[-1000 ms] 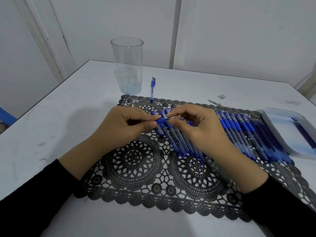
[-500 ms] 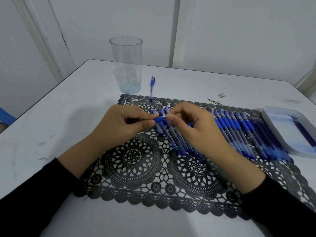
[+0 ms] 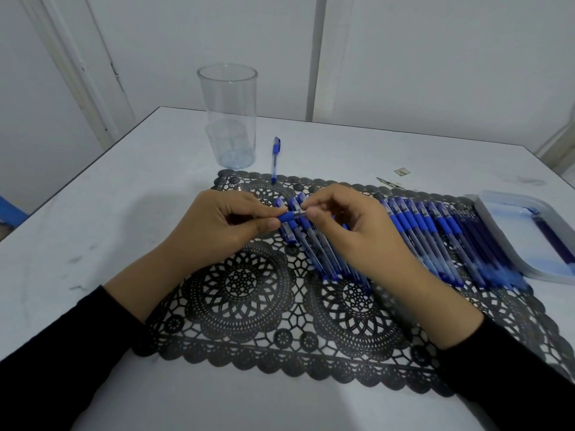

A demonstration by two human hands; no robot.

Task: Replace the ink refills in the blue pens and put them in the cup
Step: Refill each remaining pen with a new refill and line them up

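the blue pen (image 3: 290,216) is held between both hands over the black lace mat (image 3: 249,293): left hand (image 3: 224,225) grasps its barrel, right hand (image 3: 345,225) pinches its tip. the mat lies on a white table (image 3: 124,197), near white walls.

1. Most of the held pen (image 3: 291,216) is hidden inside the left hand (image 3: 224,225). Only its blue grip is seen, and its tip end is covered by fingertips of the right hand (image 3: 351,231).
2. The middle of the row (image 3: 413,225) of pens is hidden behind the right hand.
3. The row's near ends, at the mat's (image 3: 242,284) right edge, are blurred.
4. The tray (image 3: 510,197) is cut off by the right picture edge, and its dark contents cannot be made out.
5. Two objects (image 3: 402,172) near the table's (image 3: 109,213) far edge are too small to be identified.
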